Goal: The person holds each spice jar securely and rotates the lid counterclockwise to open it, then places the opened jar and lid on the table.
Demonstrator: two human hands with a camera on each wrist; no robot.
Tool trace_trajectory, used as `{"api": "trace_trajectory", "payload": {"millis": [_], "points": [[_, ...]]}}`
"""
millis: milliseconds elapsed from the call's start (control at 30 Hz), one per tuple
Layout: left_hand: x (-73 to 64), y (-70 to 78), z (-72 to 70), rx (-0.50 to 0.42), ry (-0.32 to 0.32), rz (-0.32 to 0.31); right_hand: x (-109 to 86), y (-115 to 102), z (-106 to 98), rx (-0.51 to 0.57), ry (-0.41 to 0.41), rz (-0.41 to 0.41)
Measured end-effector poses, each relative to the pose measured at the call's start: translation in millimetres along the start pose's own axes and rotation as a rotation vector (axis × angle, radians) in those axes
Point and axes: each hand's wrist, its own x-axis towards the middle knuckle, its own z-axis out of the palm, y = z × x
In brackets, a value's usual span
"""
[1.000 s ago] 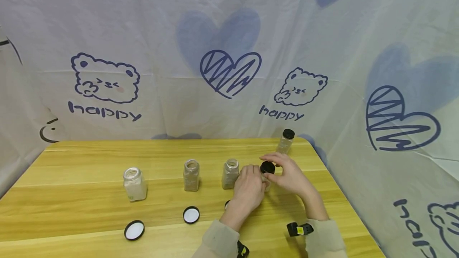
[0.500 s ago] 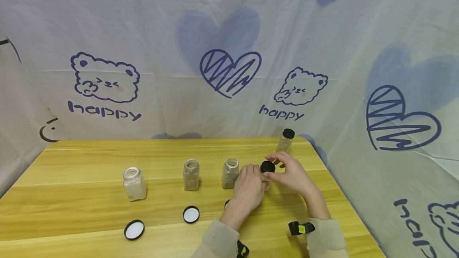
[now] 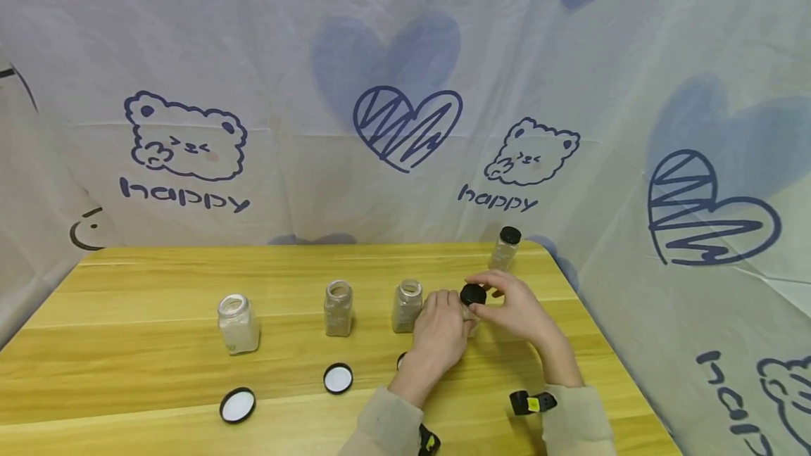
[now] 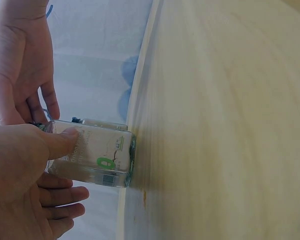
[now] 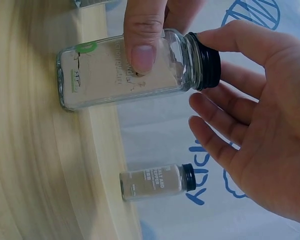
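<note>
A square glass spice jar (image 5: pixel 102 75) with pale powder inside stands upright on the table, its black screw lid (image 3: pixel 473 295) on the neck. My left hand (image 3: pixel 441 329) grips the jar's body, the thumb lying across the printed face in the left wrist view. At the lid, my right hand (image 3: pixel 516 308) pinches the rim between thumb and fingers; in the right wrist view the thumb touches the lid's edge and the lower fingers hang loose beside it. Left of my left hand stands an uncapped jar (image 3: pixel 407 308), with a lid (image 3: pixel 401 362) partly hidden by the wrist.
Two more uncapped jars, one in the middle (image 3: pixel 338 309) and one at left (image 3: pixel 239 326), stand on the wooden table (image 3: pixel 158 280). Before them lie upturned lids, one nearer the middle (image 3: pixel 338 378) and one at left (image 3: pixel 237 405). A capped jar (image 3: pixel 505 250) stands at the back right corner.
My right hand's fingers have shifted slightly about the lid, spreading away and coming back a little. The left hand and the jar have stayed in place.
</note>
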Motion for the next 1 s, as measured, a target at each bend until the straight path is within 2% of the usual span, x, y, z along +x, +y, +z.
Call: {"api": "trace_trajectory", "payload": {"millis": [367, 633, 1000], "points": [[-0.5, -0.4, -0.9, -0.011, 0.020, 0.007, 1.5, -1.5, 1.2, -0.018, -0.002, -0.043], [-0.3, -0.3, -1.3, -0.011, 0.002, 0.003, 1.4, -1.6, 3.1, -0.024, 0.018, -0.082], [-0.5, -0.2, -1.9, -0.005, 0.007, 0.007, 0.1, -3.5, 3.3, 0.011, 0.004, -0.081]]}}
